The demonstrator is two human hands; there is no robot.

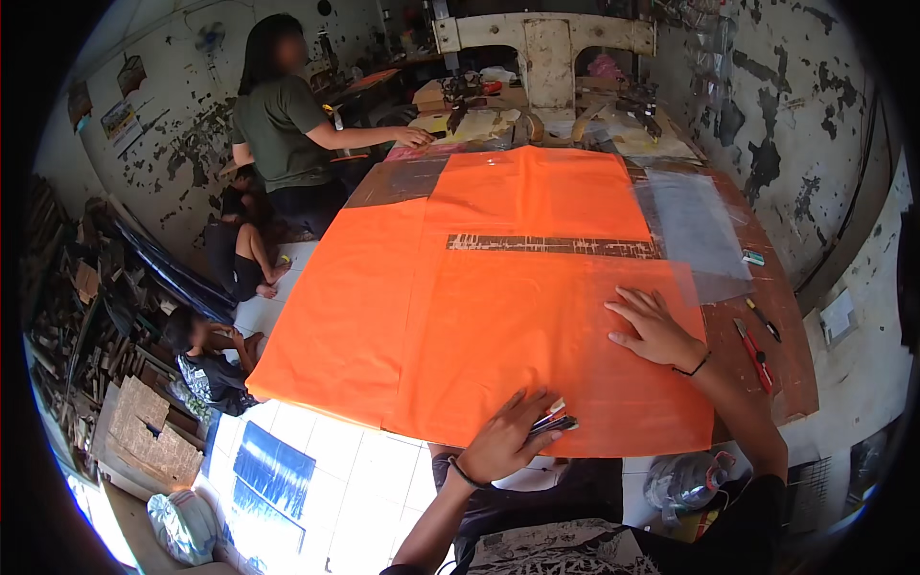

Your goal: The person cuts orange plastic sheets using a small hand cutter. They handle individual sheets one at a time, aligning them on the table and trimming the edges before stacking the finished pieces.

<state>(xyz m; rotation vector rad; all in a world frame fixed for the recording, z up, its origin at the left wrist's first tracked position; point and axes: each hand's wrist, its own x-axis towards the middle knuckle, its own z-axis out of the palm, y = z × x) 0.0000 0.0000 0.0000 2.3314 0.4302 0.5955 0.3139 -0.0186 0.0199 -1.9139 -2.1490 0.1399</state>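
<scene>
Orange sheets (355, 316) cover most of the large brown work table in front of me. My right hand (654, 333) lies flat on the right part of the near orange sheet, fingers spread and holding nothing. At the near edge, my left hand (513, 436) rests on the same sheet, closed around a small bundle of slim items (556, 419) in white, red and dark colours. Their exact kind is too small to make out. A strip of scratched brown board shows between the near and far orange sheets.
On the table's right lie a translucent sheet (695, 225), a red cutter knife (754, 355), a dark pen-like tool (764, 319) and a small green-and-white item (754, 258). A worn press machine (548, 57) stands behind. A standing person (287, 134) reaches over the far left; others sit on the floor.
</scene>
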